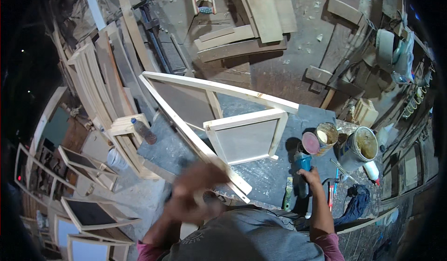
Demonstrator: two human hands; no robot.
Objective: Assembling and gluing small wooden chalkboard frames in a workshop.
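Note:
My left hand (198,189) is smeared by motion, so its fingers do not show clearly. It is close to the lower end of a long pale wooden bar (188,137), part of a larger wooden frame on the dark worktop. My right hand (311,176) is closed around a blue-and-grey tool (303,162) whose exact kind I cannot make out. Between the hands, a smaller wooden frame (247,115) with a grey panel rests against the larger one. A green-handled brush (288,193) lies just left of the tool.
Open tubs (365,142), a pink lid (310,143), a white glue bottle (371,171) and a dark cloth (357,198) are on the right. A plastic bottle (143,131) stands at the worktop's left, beside stacked timber (95,84). Planks (267,12) lie on the floor beyond.

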